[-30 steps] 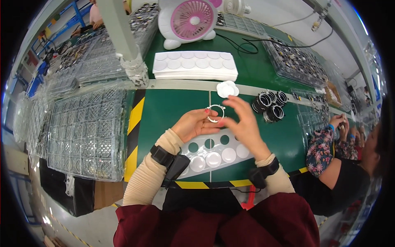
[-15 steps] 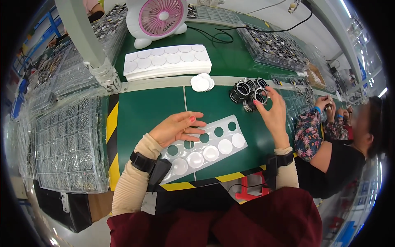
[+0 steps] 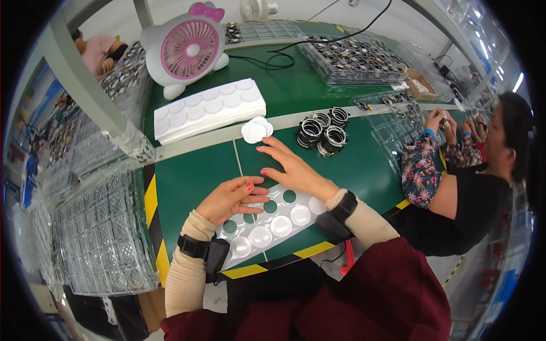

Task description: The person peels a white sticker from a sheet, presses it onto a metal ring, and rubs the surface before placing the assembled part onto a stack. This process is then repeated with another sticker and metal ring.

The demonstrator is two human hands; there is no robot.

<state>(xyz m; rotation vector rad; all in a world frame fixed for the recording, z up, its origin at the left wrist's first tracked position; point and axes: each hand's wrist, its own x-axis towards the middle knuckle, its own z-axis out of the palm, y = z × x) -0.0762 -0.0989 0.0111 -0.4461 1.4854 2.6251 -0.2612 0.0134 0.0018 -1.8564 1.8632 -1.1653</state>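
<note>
My left hand point(image 3: 232, 198) hovers over the left part of a pale plastic sheet point(image 3: 231, 262), palm turned inward, fingers loosely stretched apart and holding nothing I can see. The sheet has a row of round holes showing green and a row of white discs point(image 3: 281, 225). My right hand point(image 3: 297, 172) is stretched out above the sheet's far edge, thumb and fingers apart, nothing visible between them. Its fingertips point to a small pile of loose white round pieces point(image 3: 257, 131). To the right stand several stacks of black and silver rings point(image 3: 310, 133). My right forearm covers the sheet's right end.
A thick stack of white sheets with circles point(image 3: 207, 120) lies behind, near a pink and white fan point(image 3: 192, 50). Clear trays point(image 3: 105, 230) stand at left; a tray of small parts point(image 3: 355, 59) sits at back right. A co-worker point(image 3: 466, 187) works at right.
My right hand has left the rings and swung left toward the loose white pieces. My left hand stays over the sheet. The whole view has shifted and tilted.
</note>
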